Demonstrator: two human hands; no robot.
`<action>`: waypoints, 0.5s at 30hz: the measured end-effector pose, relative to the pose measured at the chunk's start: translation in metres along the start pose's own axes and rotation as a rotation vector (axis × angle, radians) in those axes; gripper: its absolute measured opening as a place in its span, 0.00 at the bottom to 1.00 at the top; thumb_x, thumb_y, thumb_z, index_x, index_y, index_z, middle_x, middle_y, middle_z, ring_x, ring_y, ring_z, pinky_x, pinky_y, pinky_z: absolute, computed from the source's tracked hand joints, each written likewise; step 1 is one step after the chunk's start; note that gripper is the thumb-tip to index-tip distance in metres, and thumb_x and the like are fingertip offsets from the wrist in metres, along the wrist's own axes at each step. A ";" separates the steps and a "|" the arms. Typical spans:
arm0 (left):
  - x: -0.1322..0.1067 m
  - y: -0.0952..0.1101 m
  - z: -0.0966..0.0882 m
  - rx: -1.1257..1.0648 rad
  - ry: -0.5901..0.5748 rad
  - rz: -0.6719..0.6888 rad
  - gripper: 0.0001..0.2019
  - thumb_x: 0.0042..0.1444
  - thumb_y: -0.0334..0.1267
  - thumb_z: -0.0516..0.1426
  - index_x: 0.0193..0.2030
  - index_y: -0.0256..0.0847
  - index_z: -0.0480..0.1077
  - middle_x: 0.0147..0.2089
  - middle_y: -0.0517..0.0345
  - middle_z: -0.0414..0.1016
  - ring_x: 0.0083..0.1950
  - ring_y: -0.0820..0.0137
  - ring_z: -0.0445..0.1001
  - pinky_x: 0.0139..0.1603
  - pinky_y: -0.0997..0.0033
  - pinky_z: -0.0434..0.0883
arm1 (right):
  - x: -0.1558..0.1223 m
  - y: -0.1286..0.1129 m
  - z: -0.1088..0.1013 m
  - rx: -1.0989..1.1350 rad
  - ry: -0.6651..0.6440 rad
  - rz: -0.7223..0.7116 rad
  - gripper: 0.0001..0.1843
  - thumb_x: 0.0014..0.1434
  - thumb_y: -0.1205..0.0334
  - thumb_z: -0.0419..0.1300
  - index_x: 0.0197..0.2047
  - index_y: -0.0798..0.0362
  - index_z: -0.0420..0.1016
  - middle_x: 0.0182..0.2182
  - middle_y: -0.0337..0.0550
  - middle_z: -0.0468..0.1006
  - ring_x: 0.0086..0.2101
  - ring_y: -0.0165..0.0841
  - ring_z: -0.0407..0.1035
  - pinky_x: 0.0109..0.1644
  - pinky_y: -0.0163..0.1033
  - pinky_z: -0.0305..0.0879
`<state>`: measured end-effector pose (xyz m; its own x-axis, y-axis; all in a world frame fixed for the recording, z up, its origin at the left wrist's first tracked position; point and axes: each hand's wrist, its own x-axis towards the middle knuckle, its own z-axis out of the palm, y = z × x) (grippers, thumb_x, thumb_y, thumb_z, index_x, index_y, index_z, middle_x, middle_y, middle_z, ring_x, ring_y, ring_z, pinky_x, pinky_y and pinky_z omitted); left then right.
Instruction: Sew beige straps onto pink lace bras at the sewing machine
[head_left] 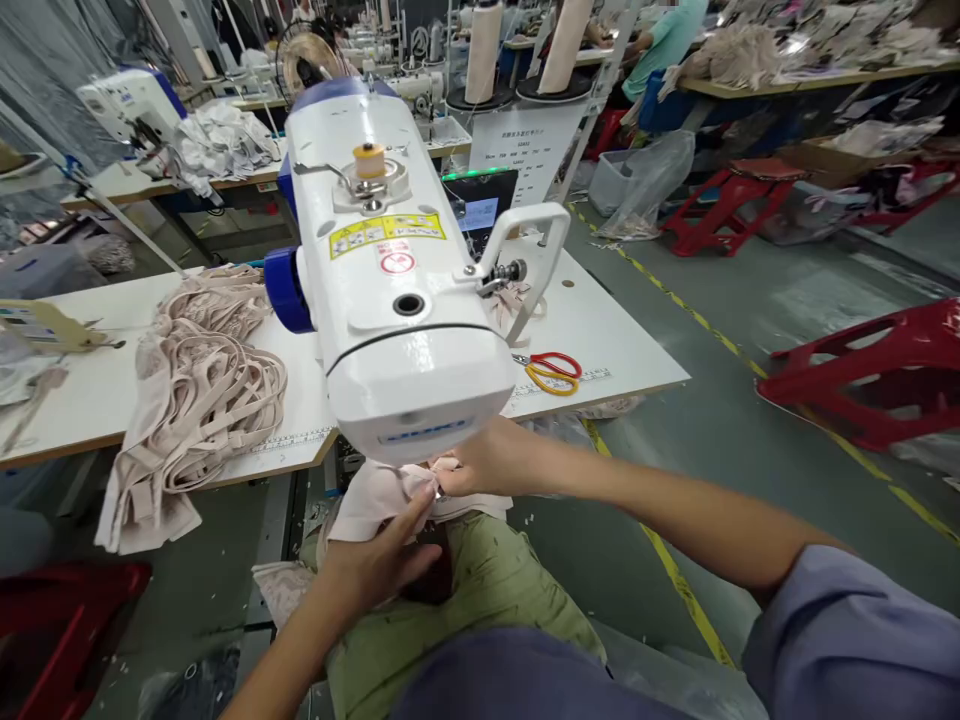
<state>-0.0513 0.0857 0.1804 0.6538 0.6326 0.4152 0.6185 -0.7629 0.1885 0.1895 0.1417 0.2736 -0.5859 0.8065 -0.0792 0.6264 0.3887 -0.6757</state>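
A white sewing machine [390, 290] stands on the white table [592, 330] in front of me. Just under its near end, my left hand [375, 560] pinches a piece of pale pink fabric [371, 500] between thumb and fingers. My right hand [480, 462] grips the same fabric from the right, its fingers closed and partly hidden beneath the machine head. The fabric hangs down over my lap, which is covered by green cloth [465, 610].
A heap of pink strap pieces [195, 400] lies on the table's left and hangs over its edge. Red-and-yellow scissors [551, 372] lie at the right. Red plastic stools [877, 370] stand on the floor to the right. Other sewing stations and a person in green [664, 40] are behind.
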 end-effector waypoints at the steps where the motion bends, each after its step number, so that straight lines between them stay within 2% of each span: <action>1: 0.002 -0.003 0.001 0.035 -0.009 0.023 0.35 0.55 0.45 0.64 0.69 0.52 0.59 0.59 0.47 0.75 0.59 0.47 0.73 0.57 0.50 0.73 | -0.001 -0.002 -0.001 -0.031 -0.016 0.002 0.12 0.49 0.68 0.56 0.19 0.53 0.59 0.17 0.35 0.59 0.23 0.27 0.48 0.29 0.38 0.42; 6: 0.008 -0.015 0.000 0.002 -0.086 0.082 0.29 0.57 0.45 0.63 0.65 0.50 0.66 0.52 0.52 0.80 0.55 0.51 0.77 0.61 0.57 0.70 | -0.003 -0.008 -0.008 -0.083 -0.035 0.014 0.13 0.51 0.68 0.56 0.18 0.53 0.58 0.16 0.35 0.58 0.23 0.27 0.46 0.29 0.38 0.42; 8: 0.010 -0.015 -0.001 -0.022 -0.123 0.072 0.26 0.58 0.44 0.62 0.64 0.50 0.68 0.53 0.52 0.80 0.53 0.54 0.78 0.61 0.58 0.70 | -0.003 -0.007 -0.008 -0.071 -0.029 0.018 0.12 0.51 0.68 0.56 0.19 0.53 0.61 0.17 0.35 0.59 0.23 0.27 0.48 0.28 0.37 0.44; 10: 0.011 -0.012 -0.002 -0.024 -0.141 0.048 0.26 0.59 0.43 0.61 0.65 0.51 0.66 0.52 0.53 0.80 0.49 0.58 0.80 0.60 0.61 0.71 | -0.006 -0.003 -0.004 -0.073 -0.015 0.021 0.09 0.53 0.68 0.57 0.22 0.53 0.66 0.18 0.36 0.62 0.22 0.27 0.52 0.28 0.37 0.46; 12: 0.012 -0.006 -0.004 -0.026 -0.146 0.001 0.29 0.60 0.42 0.60 0.68 0.50 0.62 0.50 0.54 0.81 0.44 0.61 0.81 0.56 0.65 0.73 | -0.010 0.006 0.005 -0.088 0.075 -0.014 0.05 0.56 0.66 0.58 0.29 0.54 0.73 0.22 0.39 0.69 0.25 0.30 0.59 0.29 0.36 0.52; 14: 0.014 0.002 -0.008 -0.041 -0.157 -0.062 0.30 0.60 0.42 0.59 0.69 0.49 0.59 0.47 0.55 0.82 0.40 0.63 0.81 0.51 0.69 0.74 | -0.017 0.017 0.017 -0.108 0.241 -0.106 0.07 0.60 0.63 0.58 0.39 0.53 0.76 0.34 0.45 0.75 0.34 0.36 0.67 0.36 0.39 0.60; 15: 0.015 0.006 -0.010 -0.053 -0.164 -0.092 0.31 0.60 0.42 0.59 0.70 0.48 0.59 0.47 0.55 0.82 0.40 0.64 0.81 0.49 0.70 0.75 | -0.020 0.023 0.023 -0.112 0.328 -0.162 0.09 0.61 0.61 0.58 0.43 0.53 0.76 0.41 0.48 0.76 0.40 0.39 0.68 0.41 0.41 0.63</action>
<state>-0.0418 0.0891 0.1967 0.6605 0.7100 0.2442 0.6581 -0.7040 0.2670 0.2036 0.1241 0.2430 -0.4975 0.8234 0.2731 0.6023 0.5544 -0.5744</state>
